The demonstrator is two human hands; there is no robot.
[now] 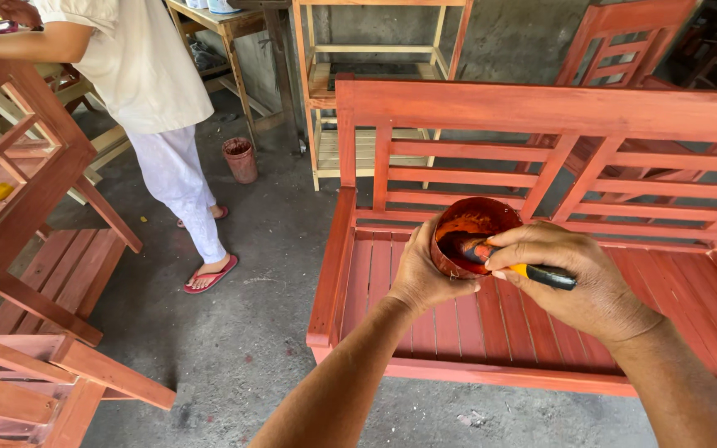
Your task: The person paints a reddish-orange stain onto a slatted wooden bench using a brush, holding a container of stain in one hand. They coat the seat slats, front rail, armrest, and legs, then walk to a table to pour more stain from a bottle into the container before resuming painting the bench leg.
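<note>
Stain bowl over the red bench

My left hand (421,278) grips the bowl (469,235); my right hand (570,278) pinches a brush (518,264) dipped inside, above the bench (541,332).

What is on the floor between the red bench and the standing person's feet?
In the head view, only bare grey concrete floor lies between the bench and the person's feet; a small bucket stands farther back.

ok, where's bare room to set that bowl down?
Free: bench seat slats right of the right hand; bare floor between the bench's left armrest and the other person's sandals. Crowded: left side, stacked red frames. Left hand holds the bowl.
</note>
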